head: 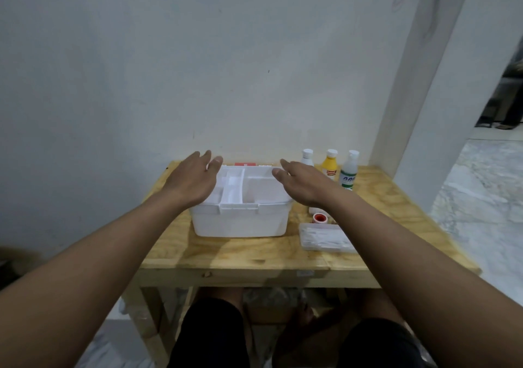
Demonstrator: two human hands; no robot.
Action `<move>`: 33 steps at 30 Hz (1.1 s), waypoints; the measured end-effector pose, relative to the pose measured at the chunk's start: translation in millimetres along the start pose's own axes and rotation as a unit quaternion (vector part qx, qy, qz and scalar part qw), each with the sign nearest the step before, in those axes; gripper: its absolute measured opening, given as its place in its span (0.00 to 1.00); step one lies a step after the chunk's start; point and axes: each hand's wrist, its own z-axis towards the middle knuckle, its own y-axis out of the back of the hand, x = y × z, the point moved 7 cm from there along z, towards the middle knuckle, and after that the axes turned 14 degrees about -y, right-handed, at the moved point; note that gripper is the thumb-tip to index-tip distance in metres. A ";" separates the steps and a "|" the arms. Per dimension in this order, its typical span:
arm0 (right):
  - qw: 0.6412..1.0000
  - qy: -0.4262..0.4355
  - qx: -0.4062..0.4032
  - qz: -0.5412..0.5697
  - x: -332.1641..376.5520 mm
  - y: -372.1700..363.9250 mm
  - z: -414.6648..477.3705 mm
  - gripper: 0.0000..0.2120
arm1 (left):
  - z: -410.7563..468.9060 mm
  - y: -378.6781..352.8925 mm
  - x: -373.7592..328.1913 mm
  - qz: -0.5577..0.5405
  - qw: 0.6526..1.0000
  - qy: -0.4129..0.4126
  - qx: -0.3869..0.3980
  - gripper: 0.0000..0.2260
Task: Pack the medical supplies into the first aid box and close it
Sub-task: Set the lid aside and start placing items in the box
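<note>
White plastic filled the middle of the shot: the first aid box point(240, 212) sat open on the pale wooden surface point(232, 254), its divided inner tray point(243, 188) bare, nothing packed yet. Both hands were out over it, empty, fingers spread flat, clamped on nothing. The left hand point(194, 179) hovered over the box's left rear corner, the right hand point(302, 182) over its right rear corner, well apart from each other. Whether either palm actually touched the rim could not be told from this angle. A strip of red and white point(245, 164) showed just behind the box, between the hands, likely the lid, though too little showed to be sure.

And the supplies were all waiting off to the right. Three bottles stood in a row against the wall: a white bottle point(307, 157), a yellow bottle point(330, 165), and a clear bottle with a green label point(349, 171). Nearer the front edge lay a clear flat case of white swabs point(324, 237), and just behind it a small roll with a red centre point(320, 218), partly hidden by the right forearm.

So this looked like the very start, the packing step not yet begun. The next move would probably call for the right hand to swing across to the nearest item, the roll or the swab case, close on it, and carry it into a tray compartment it fits; the tall bottles may need the deeper space below the tray.
</note>
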 end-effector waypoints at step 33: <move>0.974 0.001 -0.005 -0.225 -81.1 -33.4 -94.6 0.24 | -54.3 -45.2 -72.6 0.184 0.982 -0.027 -0.033 0.27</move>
